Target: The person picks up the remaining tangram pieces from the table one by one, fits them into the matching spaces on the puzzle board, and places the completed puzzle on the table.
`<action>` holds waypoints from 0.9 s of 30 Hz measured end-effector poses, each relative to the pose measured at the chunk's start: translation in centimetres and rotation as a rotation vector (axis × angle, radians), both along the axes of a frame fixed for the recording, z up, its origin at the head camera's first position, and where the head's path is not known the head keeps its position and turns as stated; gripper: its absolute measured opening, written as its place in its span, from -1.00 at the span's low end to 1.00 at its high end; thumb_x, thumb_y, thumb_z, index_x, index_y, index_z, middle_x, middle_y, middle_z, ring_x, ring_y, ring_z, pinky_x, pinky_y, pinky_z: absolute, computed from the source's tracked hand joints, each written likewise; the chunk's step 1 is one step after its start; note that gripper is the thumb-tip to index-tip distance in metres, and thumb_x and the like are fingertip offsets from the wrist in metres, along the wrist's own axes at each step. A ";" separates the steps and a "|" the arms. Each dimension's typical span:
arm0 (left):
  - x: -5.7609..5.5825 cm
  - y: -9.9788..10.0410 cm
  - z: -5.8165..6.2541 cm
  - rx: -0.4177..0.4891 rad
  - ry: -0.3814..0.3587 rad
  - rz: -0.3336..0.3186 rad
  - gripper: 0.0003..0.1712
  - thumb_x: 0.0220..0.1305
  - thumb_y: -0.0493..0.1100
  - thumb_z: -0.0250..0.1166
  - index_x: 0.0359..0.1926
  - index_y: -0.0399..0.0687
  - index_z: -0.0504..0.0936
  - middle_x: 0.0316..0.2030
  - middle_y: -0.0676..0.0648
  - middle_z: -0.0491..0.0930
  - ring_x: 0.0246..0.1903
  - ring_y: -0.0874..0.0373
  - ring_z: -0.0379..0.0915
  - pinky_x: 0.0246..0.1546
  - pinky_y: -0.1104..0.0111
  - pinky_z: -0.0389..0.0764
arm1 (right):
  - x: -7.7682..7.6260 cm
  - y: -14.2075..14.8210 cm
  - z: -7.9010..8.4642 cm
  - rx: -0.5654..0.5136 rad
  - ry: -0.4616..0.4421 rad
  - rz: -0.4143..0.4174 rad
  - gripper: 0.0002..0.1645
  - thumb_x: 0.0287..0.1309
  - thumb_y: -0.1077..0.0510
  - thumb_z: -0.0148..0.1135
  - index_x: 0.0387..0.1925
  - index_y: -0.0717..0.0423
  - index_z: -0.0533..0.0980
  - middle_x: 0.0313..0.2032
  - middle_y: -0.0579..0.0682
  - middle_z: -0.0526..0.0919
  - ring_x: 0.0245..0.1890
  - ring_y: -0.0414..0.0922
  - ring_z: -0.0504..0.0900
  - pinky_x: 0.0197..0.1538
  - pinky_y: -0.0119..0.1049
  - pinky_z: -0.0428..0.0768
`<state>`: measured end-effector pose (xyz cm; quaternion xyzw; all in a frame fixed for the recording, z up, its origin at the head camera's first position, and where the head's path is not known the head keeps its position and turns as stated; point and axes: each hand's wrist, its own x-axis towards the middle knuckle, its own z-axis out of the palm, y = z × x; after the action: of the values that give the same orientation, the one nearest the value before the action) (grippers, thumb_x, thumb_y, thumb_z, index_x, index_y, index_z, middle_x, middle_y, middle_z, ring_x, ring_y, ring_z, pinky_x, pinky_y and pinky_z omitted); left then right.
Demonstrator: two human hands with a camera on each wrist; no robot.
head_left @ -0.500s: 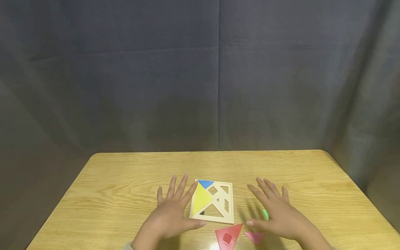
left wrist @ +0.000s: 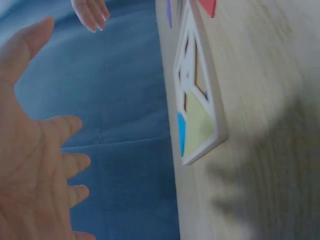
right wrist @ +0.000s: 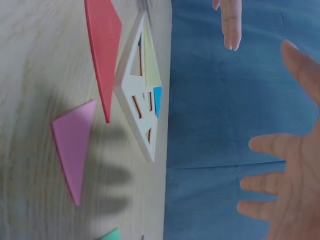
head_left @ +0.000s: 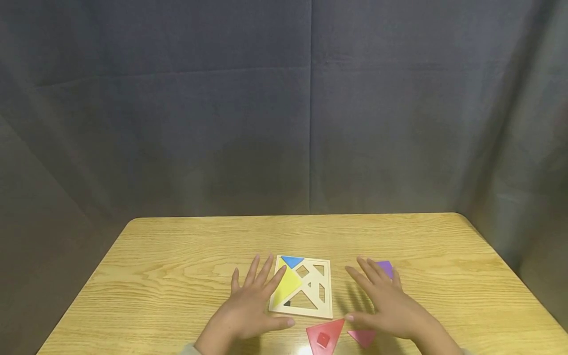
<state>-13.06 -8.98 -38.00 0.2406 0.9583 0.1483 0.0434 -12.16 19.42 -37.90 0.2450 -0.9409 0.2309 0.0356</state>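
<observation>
Both hands hover above the table with fingers spread, holding nothing. My left hand point(head_left: 250, 305) overlaps the left edge of a pale wooden puzzle board point(head_left: 301, 311) in the head view. Set in that board are a large yellow triangle point(head_left: 287, 285) and a blue triangle point(head_left: 292, 261); its other cutouts show bare. My right hand point(head_left: 390, 308) is to the right of the board, its thumb tip near a red triangle point(head_left: 333, 329). A pink triangle point(head_left: 363, 337) lies below that hand, and a purple piece point(head_left: 385, 267) shows behind its fingers. In the right wrist view, a green piece point(right wrist: 111, 235) peeks in.
The wood-grain table point(head_left: 177, 256) has rounded far corners. Dark grey cloth point(head_left: 222, 123) hangs behind it and along both sides. The red triangle bears a small red square point(head_left: 323, 339) on its face, close to the near edge of the view.
My left hand has shifted slightly right and toward me. The right hand has drifted a little left, uncovering more of the purple piece and hiding the green one. The pieces stay put.
</observation>
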 end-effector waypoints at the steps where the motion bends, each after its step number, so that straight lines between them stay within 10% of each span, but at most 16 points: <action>1: 0.0 0.0 -0.1 -0.001 -0.004 0.001 0.06 -0.17 0.48 0.03 0.32 0.12 -0.05 0.31 -0.02 -0.33 0.24 -0.06 -0.56 0.02 -0.22 -0.37 | -0.1 0.0 -0.1 0.000 0.001 0.001 -0.04 -0.18 -0.31 0.16 0.24 0.01 0.13 0.25 0.18 0.01 0.22 0.20 -0.12 0.02 0.33 -0.29; 27: -1.0 -0.1 -2.9 0.010 -0.139 -0.015 0.02 -0.14 0.47 0.01 0.30 0.09 0.01 0.30 -0.11 -0.26 0.24 -0.13 -0.48 -0.01 -0.26 -0.36 | -1.3 -1.2 -2.9 0.041 -0.046 0.012 -0.02 -0.17 -0.38 0.08 0.20 0.11 0.19 0.21 0.20 0.10 0.21 0.19 -0.04 0.02 0.34 -0.24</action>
<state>-14.06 -9.09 -40.86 0.2371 0.9504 0.1689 0.1097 -13.46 18.18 -40.75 0.2460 -0.9446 0.2172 0.0074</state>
